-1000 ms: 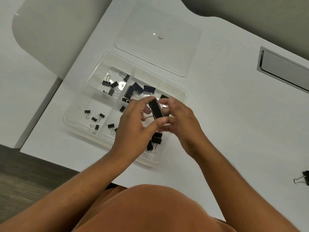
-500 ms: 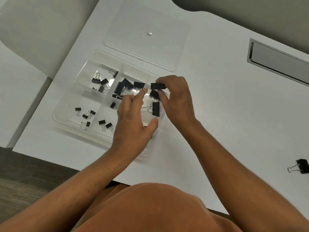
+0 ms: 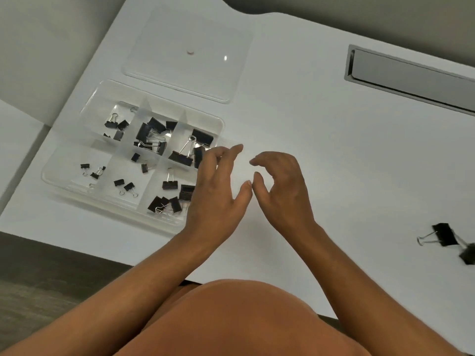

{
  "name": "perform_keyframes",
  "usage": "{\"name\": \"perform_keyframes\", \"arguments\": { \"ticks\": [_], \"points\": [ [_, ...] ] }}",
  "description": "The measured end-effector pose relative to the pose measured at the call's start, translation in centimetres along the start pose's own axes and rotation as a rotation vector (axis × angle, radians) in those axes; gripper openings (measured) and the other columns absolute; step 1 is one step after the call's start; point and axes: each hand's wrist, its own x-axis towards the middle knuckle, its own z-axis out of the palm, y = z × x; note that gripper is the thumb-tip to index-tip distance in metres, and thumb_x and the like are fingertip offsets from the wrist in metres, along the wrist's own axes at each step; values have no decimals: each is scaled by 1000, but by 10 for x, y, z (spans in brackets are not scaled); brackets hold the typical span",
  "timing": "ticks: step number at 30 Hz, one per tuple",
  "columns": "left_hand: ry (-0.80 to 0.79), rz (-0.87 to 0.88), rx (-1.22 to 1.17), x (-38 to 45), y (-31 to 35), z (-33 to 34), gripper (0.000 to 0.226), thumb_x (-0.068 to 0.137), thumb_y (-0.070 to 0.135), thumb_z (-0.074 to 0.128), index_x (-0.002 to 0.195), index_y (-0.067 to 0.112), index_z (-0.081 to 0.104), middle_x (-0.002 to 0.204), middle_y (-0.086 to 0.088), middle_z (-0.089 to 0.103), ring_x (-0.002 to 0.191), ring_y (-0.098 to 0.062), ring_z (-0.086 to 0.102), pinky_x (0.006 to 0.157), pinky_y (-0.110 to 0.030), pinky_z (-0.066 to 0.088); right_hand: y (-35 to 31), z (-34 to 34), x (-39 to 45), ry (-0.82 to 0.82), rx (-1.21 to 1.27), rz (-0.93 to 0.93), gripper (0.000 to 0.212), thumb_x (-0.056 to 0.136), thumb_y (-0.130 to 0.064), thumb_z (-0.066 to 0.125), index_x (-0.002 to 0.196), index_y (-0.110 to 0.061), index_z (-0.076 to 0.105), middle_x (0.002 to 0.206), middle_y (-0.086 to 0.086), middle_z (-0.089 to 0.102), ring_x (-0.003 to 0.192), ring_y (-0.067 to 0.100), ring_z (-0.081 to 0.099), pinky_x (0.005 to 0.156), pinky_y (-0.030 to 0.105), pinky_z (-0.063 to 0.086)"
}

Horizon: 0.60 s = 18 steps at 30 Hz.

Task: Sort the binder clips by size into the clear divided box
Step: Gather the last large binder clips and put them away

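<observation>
Bright, even overhead light; soft shadows. Glare spot on clear lid (image 3: 187, 55). Slight blur, wide-angle bend at edges.

White table (image 3: 321, 140) carries clear divided box (image 3: 64, 176) left of left grip (image 3: 218, 194), clear lid (image 3: 187, 52) beyond box, two black binder clips (image 3: 443, 235) far right of right grip (image 3: 282, 191), grey recessed slot (image 3: 411, 73).

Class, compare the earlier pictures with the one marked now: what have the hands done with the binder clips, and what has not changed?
Both hands let go of the large clips they held; these now lie in the box's far right compartment. The left hand and right hand have drawn back, empty and open, to the box's right edge. The lid, the other sorted clips and the loose clips on the table stayed put.
</observation>
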Motion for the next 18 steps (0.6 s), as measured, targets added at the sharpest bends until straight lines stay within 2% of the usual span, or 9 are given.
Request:
{"name": "perform_keyframes", "arguments": {
  "ticks": [4,6,8,13,18],
  "points": [
    [-91,118,71,-2,41,59,64,100,28,63,158,24,36,165,1,26,153,-16,28,108,-28,43,57,-49,-31,65,-78,41,27,97,-13,62,123,-16,71,134,2,67,133,19,54,122,47,34],
    [-164,191,121,-5,60,93,66,102,32,60,161,24,32,171,1,18,158,-17,20,114,-42,46,88,-74,-50,98,-115,87,30,97,-13,63,126,-18,69,138,0,64,139,20,51,125,49,26],
    [-240,268,161,-9,78,126,67,103,34,59,162,23,30,172,0,14,160,-19,16,112,-50,49,116,-98,-71,121,-122,153,35,97,-13,64,131,-19,65,140,-1,62,140,19,49,126,49,24],
    [-390,425,240,-20,115,208,69,101,32,62,161,18,32,173,-9,14,159,-27,18,118,-50,42,176,-152,-129,241,-108,324,33,96,-11,63,129,-17,65,136,-1,62,135,13,50,121,53,33],
    [-530,579,363,-34,149,284,72,98,34,67,160,14,35,170,-17,22,156,-36,25,122,-52,35,227,-194,-179,419,-111,481,26,97,-6,63,119,-19,67,126,-5,64,125,13,52,107,32,46]
  ]
}}
